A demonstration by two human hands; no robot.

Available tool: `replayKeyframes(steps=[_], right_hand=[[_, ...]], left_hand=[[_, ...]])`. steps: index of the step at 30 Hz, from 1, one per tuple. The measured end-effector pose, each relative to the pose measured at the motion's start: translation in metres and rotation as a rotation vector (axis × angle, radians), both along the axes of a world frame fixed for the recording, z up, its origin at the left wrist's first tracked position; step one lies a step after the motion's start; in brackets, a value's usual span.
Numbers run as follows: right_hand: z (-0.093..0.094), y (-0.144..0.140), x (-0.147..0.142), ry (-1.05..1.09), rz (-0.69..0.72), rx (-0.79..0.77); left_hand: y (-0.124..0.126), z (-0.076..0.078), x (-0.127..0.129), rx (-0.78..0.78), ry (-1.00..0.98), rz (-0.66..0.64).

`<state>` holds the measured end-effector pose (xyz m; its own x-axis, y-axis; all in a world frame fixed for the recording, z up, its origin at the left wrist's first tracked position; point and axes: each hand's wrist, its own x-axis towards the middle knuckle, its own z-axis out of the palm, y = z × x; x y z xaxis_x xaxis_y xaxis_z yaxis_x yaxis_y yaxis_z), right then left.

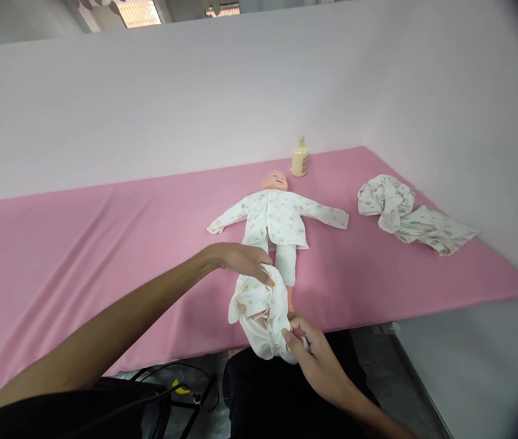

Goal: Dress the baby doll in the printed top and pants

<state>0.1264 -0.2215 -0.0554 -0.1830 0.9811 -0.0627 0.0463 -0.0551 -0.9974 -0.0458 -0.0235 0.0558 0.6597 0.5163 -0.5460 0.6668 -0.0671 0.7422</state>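
Observation:
A baby doll [273, 180] lies on its back, its head toward the wall. It has on a white printed jacket [280, 216] with the sleeves spread, and white cloth covers its legs. Over its lower legs, at the table's front edge, I hold a bunched white printed baby garment [252, 296]. My left hand [246, 261] pinches its upper rim beside the doll's leg. Lower right, my right hand [311, 353] grips the other side between thumb and fingers. One foot is hidden behind the garment.
A pink sheet [80, 256] covers the table, with white walls behind and at right. A cream pump bottle [300, 158] stands past the doll's head. Crumpled white printed clothes [417, 216] lie at right. Below the edge are dark cables and a black stand [195, 399].

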Motion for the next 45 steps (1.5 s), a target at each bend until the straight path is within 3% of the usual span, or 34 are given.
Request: replayKeyframes(steps=[4, 8, 12, 15, 18, 23, 28, 31, 34, 39, 41, 45], right_hand=[[0.004, 0.021, 0.017, -0.005, -0.03, -0.026], [0.015, 0.07, 0.031, 0.046, -0.07, -0.046], [0.028, 0.117, 0.032, 0.085, 0.21, -0.115], [0.03, 0.135, 0.028, 0.133, 0.382, -0.164], [0.028, 0.143, 0.028, 0.137, 0.43, -0.187], [0.027, 0.148, 0.03, 0.057, 0.41, -0.154], [0.019, 0.142, 0.021, -0.291, 0.204, 0.157], [0.021, 0.133, 0.014, -0.462, 0.046, 0.362], [0.027, 0.134, 0.013, -0.274, 0.076, 0.303], [0.024, 0.159, 0.012, 0.258, 0.198, -0.131], [0.025, 0.17, 0.009, 0.29, 0.21, -0.117], [0.043, 0.181, 0.004, 0.093, 0.253, 0.163]], left_hand=[[-0.002, -0.007, -0.021, -0.022, -0.07, 0.057], [-0.006, -0.017, -0.034, -0.019, -0.136, 0.086], [-0.006, -0.021, -0.035, 0.089, -0.175, 0.208], [-0.002, -0.024, -0.034, 0.162, -0.246, 0.288], [0.003, -0.026, -0.038, 0.143, -0.285, 0.323], [0.013, -0.022, -0.055, 0.055, -0.297, 0.233], [0.016, -0.021, -0.061, 0.118, -0.166, 0.256], [0.014, -0.022, -0.056, 0.153, -0.101, 0.206], [0.012, -0.024, -0.051, 0.175, -0.125, 0.179], [0.014, -0.027, -0.05, 0.195, -0.145, 0.242], [0.016, -0.027, -0.051, 0.149, -0.214, 0.295], [0.019, -0.028, -0.049, -0.13, -0.459, 0.404]])
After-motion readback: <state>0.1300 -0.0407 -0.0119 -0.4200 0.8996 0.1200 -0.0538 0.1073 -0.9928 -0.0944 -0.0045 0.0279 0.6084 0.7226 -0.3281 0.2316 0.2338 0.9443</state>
